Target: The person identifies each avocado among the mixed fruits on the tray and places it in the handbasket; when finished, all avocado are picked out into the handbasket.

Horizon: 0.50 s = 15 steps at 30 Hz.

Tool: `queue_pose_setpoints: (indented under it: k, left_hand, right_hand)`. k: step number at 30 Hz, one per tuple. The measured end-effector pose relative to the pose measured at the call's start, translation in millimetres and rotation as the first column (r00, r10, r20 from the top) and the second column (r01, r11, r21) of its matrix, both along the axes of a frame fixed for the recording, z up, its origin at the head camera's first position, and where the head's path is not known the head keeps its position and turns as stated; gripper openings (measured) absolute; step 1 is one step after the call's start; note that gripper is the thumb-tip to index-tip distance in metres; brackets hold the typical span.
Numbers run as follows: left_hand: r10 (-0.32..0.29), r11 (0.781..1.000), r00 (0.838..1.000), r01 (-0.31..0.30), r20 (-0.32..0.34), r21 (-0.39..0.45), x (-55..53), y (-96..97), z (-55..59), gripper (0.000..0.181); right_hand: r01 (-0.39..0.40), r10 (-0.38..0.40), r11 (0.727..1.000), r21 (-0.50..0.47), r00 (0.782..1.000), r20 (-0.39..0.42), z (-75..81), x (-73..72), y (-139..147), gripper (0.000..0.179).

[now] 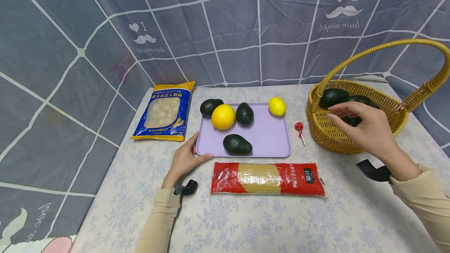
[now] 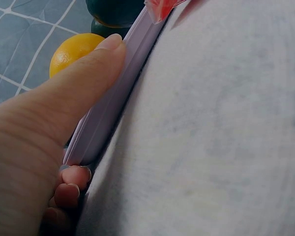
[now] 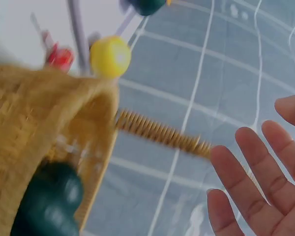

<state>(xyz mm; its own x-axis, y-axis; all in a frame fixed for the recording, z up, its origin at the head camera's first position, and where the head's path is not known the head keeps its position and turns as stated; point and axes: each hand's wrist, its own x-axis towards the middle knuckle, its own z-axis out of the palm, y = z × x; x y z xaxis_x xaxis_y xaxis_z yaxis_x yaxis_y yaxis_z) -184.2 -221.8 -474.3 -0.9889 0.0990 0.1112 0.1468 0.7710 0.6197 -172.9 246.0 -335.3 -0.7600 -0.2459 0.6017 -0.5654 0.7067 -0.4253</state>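
My left hand (image 1: 186, 158) holds the near left corner of a lilac tray (image 1: 267, 136), thumb along the front rim and fingers curled at the side. On the tray are an orange (image 1: 223, 117), a lemon (image 1: 277, 106) and three avocados, one (image 1: 237, 145) near the front edge. Above the wicker basket (image 1: 316, 128) is my right hand (image 1: 369, 126), its fingers loosely bent with nothing between them. Dark green avocados (image 3: 49, 201) lie inside the basket, partly hidden by the hand in the head view.
A red pack of spaghetti (image 1: 260, 179) lies in front of the tray. The blue and yellow orecchiette bag (image 1: 163, 112) is at the back left. Between tray and basket lies a red lollipop (image 1: 299, 127). The basket's tall handle (image 1: 386, 45) arches over it, with a grey curtain (image 1: 232, 30) behind.
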Motion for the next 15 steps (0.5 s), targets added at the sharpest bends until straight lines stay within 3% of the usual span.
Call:
queue_pose_setpoints:
  k: [15]
  left_hand:
    - [0.002,1.000,1.000,-0.002,0.004,0.005,0.7,0.4,0.7,0.099]
  right_hand:
    - [-0.226,0.225,0.973,0.042,0.974,0.033,-5.7,-9.6,-74.4,0.020]
